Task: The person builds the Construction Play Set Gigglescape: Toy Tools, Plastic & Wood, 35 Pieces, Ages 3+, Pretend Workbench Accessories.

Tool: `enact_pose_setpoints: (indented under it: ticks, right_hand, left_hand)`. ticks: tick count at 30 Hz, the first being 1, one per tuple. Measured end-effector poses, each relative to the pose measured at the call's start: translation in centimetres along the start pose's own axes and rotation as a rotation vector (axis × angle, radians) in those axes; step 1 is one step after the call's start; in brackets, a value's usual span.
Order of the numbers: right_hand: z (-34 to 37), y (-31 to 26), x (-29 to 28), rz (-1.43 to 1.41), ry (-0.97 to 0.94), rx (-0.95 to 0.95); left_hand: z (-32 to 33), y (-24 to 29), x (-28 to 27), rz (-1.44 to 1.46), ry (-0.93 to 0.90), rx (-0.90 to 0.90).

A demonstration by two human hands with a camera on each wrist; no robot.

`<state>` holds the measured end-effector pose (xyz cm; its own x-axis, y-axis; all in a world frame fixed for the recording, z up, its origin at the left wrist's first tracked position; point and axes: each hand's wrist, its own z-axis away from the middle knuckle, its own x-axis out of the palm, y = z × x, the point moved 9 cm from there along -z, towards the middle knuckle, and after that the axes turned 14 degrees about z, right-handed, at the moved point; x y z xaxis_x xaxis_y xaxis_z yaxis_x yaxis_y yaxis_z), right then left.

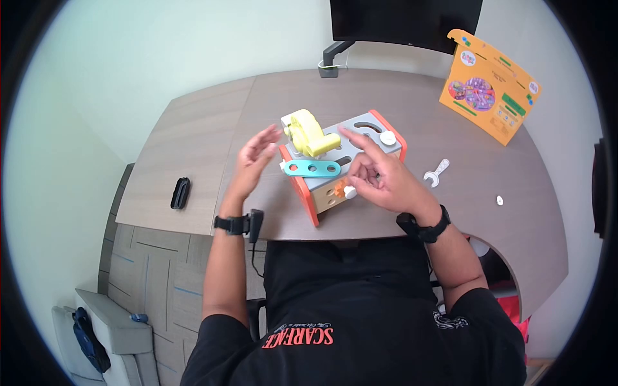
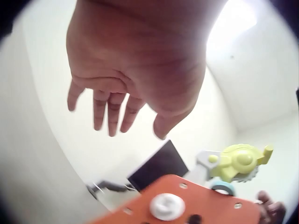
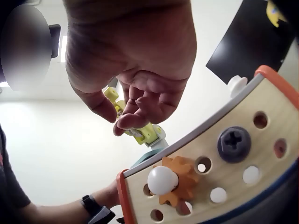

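Observation:
A toy workbench with a grey slotted top (image 1: pixel 364 125) and orange-red end panels (image 1: pixel 310 204) stands on the table. On it are a yellow saw-like piece (image 1: pixel 308 135), a turquoise strip with holes (image 1: pixel 312 168) and a white knob (image 1: pixel 387 137). The front carries an orange gear (image 3: pixel 180 182) and a dark cross-head screw (image 3: pixel 234 144). My left hand (image 1: pixel 252 164), fingers extended and thumb apart, is left of the yellow piece, holding nothing. My right hand (image 1: pixel 386 177) hovers above the bench's right part, index finger stretched toward the yellow piece, other fingers loosely bent around nothing; contact cannot be told.
A white toy wrench (image 1: pixel 436 173) and a small white piece (image 1: pixel 499 200) lie to the right. The orange box (image 1: pixel 492 87) stands at the back right, near the monitor (image 1: pixel 405 22). A black case (image 1: pixel 181 193) lies at the left.

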<state>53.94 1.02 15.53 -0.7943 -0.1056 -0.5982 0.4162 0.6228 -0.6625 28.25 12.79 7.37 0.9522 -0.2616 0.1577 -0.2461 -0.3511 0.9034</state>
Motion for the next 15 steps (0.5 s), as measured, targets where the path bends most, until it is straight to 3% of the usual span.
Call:
enact_pose_setpoints:
  ticks: [1, 3, 5, 7, 10, 13, 15]
  right_hand:
    - [0.5, 0.5, -0.1, 0.0, -0.006, 0.01]
    - [1.8, 1.9, 0.6, 0.082, -0.143, -0.019]
    - [3.3, 2.7, 0.9, 0.121, -0.255, -0.009]
    - [4.6, 3.3, 1.2, 0.118, -0.341, 0.037]
    - [6.2, 4.7, 1.2, 0.145, -0.429, 0.126]
    - [6.6, 5.5, 1.0, 0.145, -0.405, 0.117]
    - [6.8, 5.6, 1.0, 0.145, -0.404, 0.118]
  left_hand:
    - [0.6, 0.6, -1.9, -0.059, 0.038, 0.029]
    - [2.6, 2.5, -8.0, -0.834, 0.162, 0.056]
    - [5.1, 1.8, -17.1, -1.39, 0.308, -0.199]
    - [9.3, 1.1, -24.2, -1.554, 0.489, -0.614]
    - [13.6, -0.9, -28.7, -1.491, 0.55, -0.844]
    - [14.0, -2.6, -31.6, -1.452, 0.53, -0.66]
    - [13.5, -1.9, -30.5, -1.495, 0.485, -0.587]
